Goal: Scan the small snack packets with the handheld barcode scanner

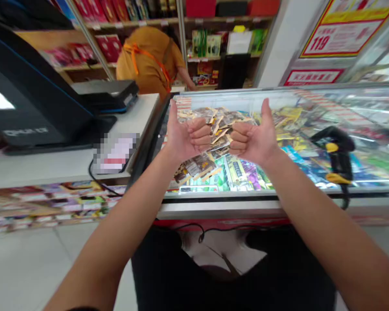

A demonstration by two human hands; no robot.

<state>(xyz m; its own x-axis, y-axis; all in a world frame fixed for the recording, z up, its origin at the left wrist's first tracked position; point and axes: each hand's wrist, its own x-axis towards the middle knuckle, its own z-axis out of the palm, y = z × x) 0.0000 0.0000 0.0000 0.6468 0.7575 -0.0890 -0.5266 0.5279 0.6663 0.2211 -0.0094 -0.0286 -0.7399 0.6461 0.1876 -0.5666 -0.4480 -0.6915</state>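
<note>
Both my arms reach forward over a glass-topped freezer chest (246, 196). My left hand (186, 136) is a fist with the thumb pointing up, and nothing shows inside it. My right hand (254, 138) mirrors it, fingers curled, thumb up, also holding nothing. The two fists are a short gap apart, knuckles facing each other, above the glass lid. Under the glass lie several colourful packets (233, 170).
A black and yellow barcode scanner (335, 153) rests on the glass at the right. To the left stand a white counter (52, 162) with a black register screen (29, 99) and a scale (105, 93). A person in an orange-brown top (151, 58) bends at the shelves behind.
</note>
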